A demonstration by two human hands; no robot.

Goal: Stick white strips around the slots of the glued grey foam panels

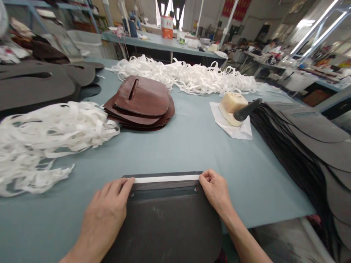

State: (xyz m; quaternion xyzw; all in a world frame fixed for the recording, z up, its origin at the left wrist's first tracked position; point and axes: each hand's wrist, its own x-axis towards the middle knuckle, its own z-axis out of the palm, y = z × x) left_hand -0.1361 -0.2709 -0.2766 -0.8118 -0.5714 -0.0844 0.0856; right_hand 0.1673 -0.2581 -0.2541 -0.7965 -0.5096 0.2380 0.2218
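Observation:
A dark grey leather-like panel [170,226] lies in front of me at the table's near edge. Along its far edge runs a straight white tape strip [167,179], stretched between my hands. My left hand [109,202] has its thumb and curled fingers pressed together at the strip's left end, on the panel's corner. At the opposite end, my right hand [216,190] pinches the strip between thumb and fingers against the panel's right corner. Just below the tape is a darker band [164,193] with a small shiny mark near each end.
White tape heaps [55,135] lie at left and along the back. Brown leather flaps [145,98] are stacked mid-table. A yellowish block-shaped container [233,104] with a black handle-like piece [248,109] sits on white paper [241,133]. Dark panels [309,146] overlap at right.

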